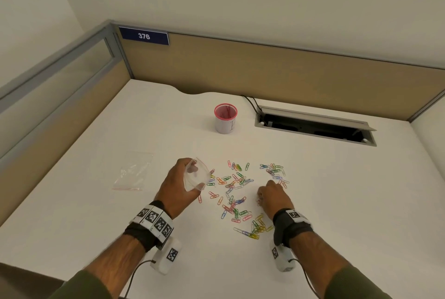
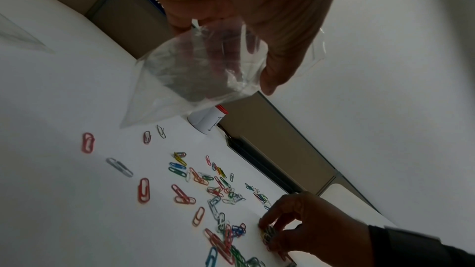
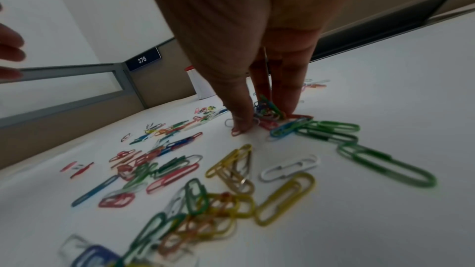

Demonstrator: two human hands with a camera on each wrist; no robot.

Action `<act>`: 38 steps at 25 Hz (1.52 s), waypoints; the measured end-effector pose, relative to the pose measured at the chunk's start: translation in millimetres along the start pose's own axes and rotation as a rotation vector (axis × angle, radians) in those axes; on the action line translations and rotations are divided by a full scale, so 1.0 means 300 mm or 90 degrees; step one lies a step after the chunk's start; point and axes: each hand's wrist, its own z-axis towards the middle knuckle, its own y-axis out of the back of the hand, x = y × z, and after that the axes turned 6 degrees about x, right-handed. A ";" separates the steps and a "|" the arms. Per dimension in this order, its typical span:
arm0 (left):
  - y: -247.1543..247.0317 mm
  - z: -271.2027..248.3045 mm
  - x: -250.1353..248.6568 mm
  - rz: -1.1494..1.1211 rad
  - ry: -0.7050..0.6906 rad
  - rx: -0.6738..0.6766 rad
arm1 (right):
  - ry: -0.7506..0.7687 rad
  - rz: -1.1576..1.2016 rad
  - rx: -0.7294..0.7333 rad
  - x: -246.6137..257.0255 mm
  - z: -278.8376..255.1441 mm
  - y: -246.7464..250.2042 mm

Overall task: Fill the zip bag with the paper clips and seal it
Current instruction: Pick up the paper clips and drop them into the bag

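Observation:
My left hand (image 1: pixel 180 184) holds a small clear zip bag (image 1: pixel 195 176) off the table, mouth held open by fingers and thumb; the bag (image 2: pixel 195 76) looks empty. Many coloured paper clips (image 1: pixel 234 190) lie scattered on the white desk (image 1: pixel 96 214) between my hands. My right hand (image 1: pixel 273 196) is down on the desk, thumb and fingers pinching a small bunch of clips (image 3: pixel 267 109) off the surface. The same bunch (image 2: pixel 268 232) shows between the right hand's fingertips in the left wrist view.
A second clear zip bag (image 1: pixel 133 173) lies flat at the left. A white cup with a red rim (image 1: pixel 225 118) stands behind the clips. An open cable slot (image 1: pixel 313 126) sits at the back right. Partition walls close off the back and left.

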 end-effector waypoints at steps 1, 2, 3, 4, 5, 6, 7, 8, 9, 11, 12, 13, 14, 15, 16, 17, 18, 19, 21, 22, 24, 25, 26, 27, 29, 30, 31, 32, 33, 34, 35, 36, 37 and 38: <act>0.003 0.007 0.003 0.001 -0.001 0.002 | 0.006 -0.005 -0.006 0.005 0.000 0.002; 0.005 0.013 0.007 -0.001 -0.002 0.003 | 0.010 -0.001 -0.009 0.008 0.001 0.006; 0.008 0.018 0.010 -0.003 -0.003 0.004 | 0.011 0.014 -0.011 0.007 0.003 0.008; 0.009 0.021 0.011 -0.005 -0.003 0.006 | 0.010 0.034 -0.007 0.004 0.001 0.013; 0.011 0.025 0.014 -0.007 -0.004 0.007 | 0.013 0.046 0.002 0.000 -0.001 0.016; 0.012 0.027 0.018 -0.007 -0.003 0.008 | 0.018 0.045 0.017 -0.002 -0.003 0.017; 0.014 0.030 0.019 -0.007 -0.002 0.011 | 0.020 0.028 0.030 -0.004 -0.002 0.015; 0.014 0.033 0.020 -0.008 -0.002 0.012 | 0.021 0.007 0.037 -0.001 -0.004 0.010; 0.013 0.035 0.019 -0.009 -0.003 0.013 | 0.022 -0.013 0.031 0.005 -0.006 0.004; 0.013 0.039 0.013 -0.009 -0.007 0.016 | 0.028 -0.030 0.002 0.015 -0.007 -0.005; 0.014 0.041 0.011 -0.009 -0.009 0.017 | 0.030 -0.031 -0.009 0.018 -0.007 -0.007; 0.014 0.043 0.010 -0.010 -0.011 0.018 | 0.031 -0.032 -0.015 0.017 -0.009 -0.006; 0.014 0.045 0.010 -0.010 -0.011 0.019 | 0.029 -0.031 -0.022 0.016 -0.012 -0.004; 0.014 0.046 0.009 -0.009 -0.012 0.018 | 0.026 -0.028 -0.025 0.012 -0.012 -0.002; 0.013 0.046 0.008 -0.008 -0.012 0.017 | 0.020 -0.022 -0.024 0.007 -0.010 0.000; 0.013 0.045 0.007 -0.009 -0.012 0.016 | 0.014 -0.010 -0.022 0.002 -0.007 0.004; 0.011 0.044 0.006 -0.011 -0.013 0.014 | 0.005 0.008 -0.021 -0.002 -0.003 0.011; 0.010 0.043 0.005 -0.012 -0.014 0.013 | -0.008 0.039 -0.023 -0.005 -0.001 0.022; 0.006 0.043 0.002 -0.012 -0.013 0.011 | -0.038 0.118 -0.042 -0.016 0.004 0.051; 0.003 0.045 0.001 -0.013 -0.011 0.010 | -0.047 0.149 -0.057 -0.024 0.007 0.064; -0.003 0.046 -0.003 -0.016 -0.008 0.011 | -0.053 0.176 -0.073 -0.030 0.011 0.071; -0.006 0.046 -0.008 -0.018 -0.009 0.013 | -0.055 0.176 -0.073 -0.026 0.010 0.067; -0.010 0.046 -0.012 -0.018 -0.011 0.015 | -0.052 0.174 -0.065 -0.016 0.009 0.057; -0.014 0.047 -0.013 -0.020 -0.012 0.016 | -0.040 0.167 -0.048 0.001 0.007 0.045; -0.016 0.048 -0.014 -0.020 -0.010 0.016 | 0.005 0.116 0.004 0.039 0.007 0.016; -0.016 0.048 -0.013 -0.016 -0.009 0.015 | 0.029 0.075 0.024 0.056 0.006 0.003; -0.015 0.048 -0.013 -0.016 -0.009 0.015 | 0.051 0.036 0.029 0.066 0.004 -0.007; -0.013 0.049 -0.010 -0.016 -0.008 0.016 | 0.065 0.005 0.024 0.072 0.003 -0.015; -0.012 0.048 -0.009 -0.017 -0.007 0.016 | 0.075 -0.020 0.012 0.075 0.002 -0.021; -0.010 0.047 -0.009 -0.016 -0.005 0.017 | 0.079 -0.040 0.001 0.077 0.001 -0.026; -0.009 0.045 -0.009 -0.014 -0.003 0.017 | 0.082 -0.054 -0.012 0.078 0.000 -0.027; -0.008 0.044 -0.010 -0.013 -0.001 0.017 | 0.083 -0.057 -0.020 0.078 0.000 -0.028; -0.007 0.045 -0.010 -0.012 -0.001 0.017 | 0.081 -0.049 -0.028 0.079 -0.001 -0.021; -0.008 0.045 -0.012 -0.013 0.000 0.018 | 0.070 -0.028 -0.031 0.076 0.000 -0.011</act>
